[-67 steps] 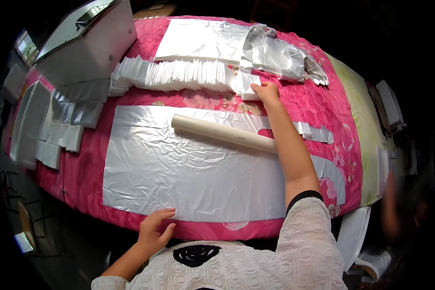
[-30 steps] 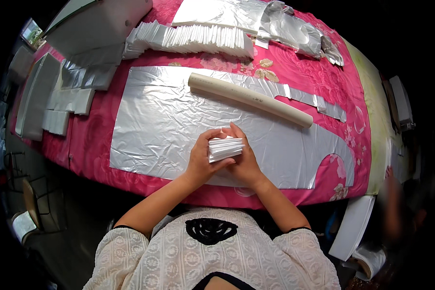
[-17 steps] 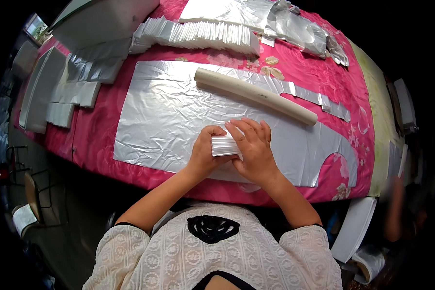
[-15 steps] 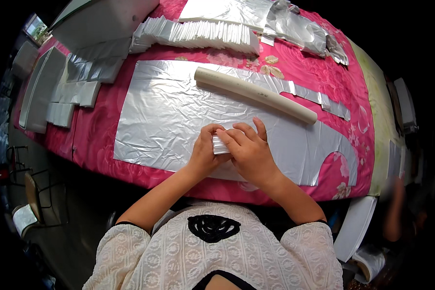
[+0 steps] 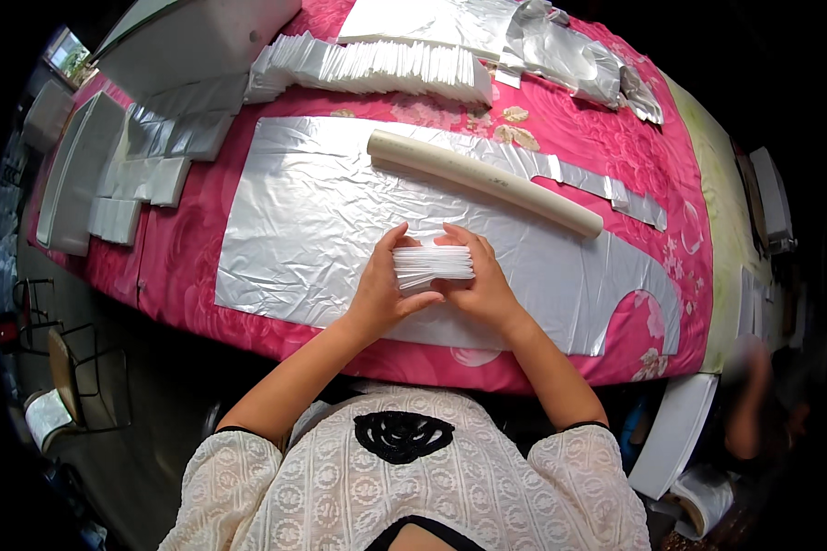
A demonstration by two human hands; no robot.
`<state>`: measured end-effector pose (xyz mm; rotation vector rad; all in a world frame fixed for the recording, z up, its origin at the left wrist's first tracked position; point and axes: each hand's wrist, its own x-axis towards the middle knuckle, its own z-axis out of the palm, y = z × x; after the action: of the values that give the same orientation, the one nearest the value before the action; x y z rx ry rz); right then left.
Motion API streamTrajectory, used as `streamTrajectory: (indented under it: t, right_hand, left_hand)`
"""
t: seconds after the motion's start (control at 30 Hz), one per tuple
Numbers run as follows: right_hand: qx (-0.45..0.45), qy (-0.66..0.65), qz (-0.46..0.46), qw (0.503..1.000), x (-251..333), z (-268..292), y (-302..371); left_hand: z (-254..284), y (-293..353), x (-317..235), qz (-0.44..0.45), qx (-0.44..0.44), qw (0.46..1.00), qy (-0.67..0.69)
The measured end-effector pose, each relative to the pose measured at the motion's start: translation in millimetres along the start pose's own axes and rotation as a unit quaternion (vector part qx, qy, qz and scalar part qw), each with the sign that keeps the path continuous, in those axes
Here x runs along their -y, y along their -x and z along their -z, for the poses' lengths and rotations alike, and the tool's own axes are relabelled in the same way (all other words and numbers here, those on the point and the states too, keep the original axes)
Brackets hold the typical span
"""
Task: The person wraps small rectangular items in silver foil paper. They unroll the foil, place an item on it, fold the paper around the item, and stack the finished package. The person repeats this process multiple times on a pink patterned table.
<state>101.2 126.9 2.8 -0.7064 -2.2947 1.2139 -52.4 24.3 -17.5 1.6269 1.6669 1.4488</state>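
Between my two hands is a small stack of folded white papers (image 5: 434, 263), its layered edges facing me. My left hand (image 5: 383, 275) grips the stack's left end, thumb low and fingers along the far side. On the opposite end my right hand (image 5: 483, 283) holds it the same way. Beneath the hands lies a wrinkled silver plastic sheet (image 5: 289, 230), with a curved cut-out at its right end. A pale, beige tube (image 5: 487, 183) rests slantwise on the sheet, just beyond my hands.
A long row of folded white papers (image 5: 368, 69) stands at the back. Crumpled silver film (image 5: 570, 64) lies behind it. White packets (image 5: 161, 179) and a white tray (image 5: 78, 174) sit at the left, by a large white box (image 5: 193, 46). A pink floral cloth (image 5: 616, 129) covers the table.
My right hand has turned and moved from over the stack to its right end. The stack's layered edge now shows fully, with both thumbs lower. The tube and sheet have stayed put.
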Motion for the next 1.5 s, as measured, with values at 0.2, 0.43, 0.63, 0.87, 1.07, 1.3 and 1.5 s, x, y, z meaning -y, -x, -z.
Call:
streamTrajectory:
  t: [0.2, 0.43, 0.63, 0.87, 1.07, 1.3, 1.5]
  right_hand:
    - [-0.025, 0.022, 0.020, 0.999, 2.9, -0.4, -9.8]
    - [0.004, 0.099, 0.000, 0.995, -1.3, -0.4, -8.1]
    - [0.096, -0.276, -0.094, 0.952, 29.7, -30.1, -45.0]
    - [0.165, -0.371, -0.135, 0.904, 88.4, -135.3, -150.7]
    - [0.197, -0.284, -0.139, 0.928, 115.0, -225.8, -240.9]
    - [0.202, -0.171, -0.183, 0.947, 110.8, -255.0, -288.8]
    - [0.105, -0.318, -0.212, 0.918, 146.7, -243.8, -247.5]
  left_hand:
    - [-2.7, 0.0, -1.3, 0.015, 0.000, 1.000, -0.024]
    - [4.3, 0.2, -10.6, 0.085, -0.037, 0.995, 0.047]
    - [42.6, 10.4, -8.3, 0.239, -0.122, 0.931, 0.246]
    - [155.5, 19.1, 29.8, 0.274, -0.353, 0.807, 0.387]
    - [240.3, 15.4, 61.2, 0.290, -0.441, 0.753, 0.393]
    - [265.4, 5.2, 69.3, 0.347, -0.420, 0.725, 0.423]
    - [266.6, 0.3, 66.6, 0.316, -0.417, 0.697, 0.490]
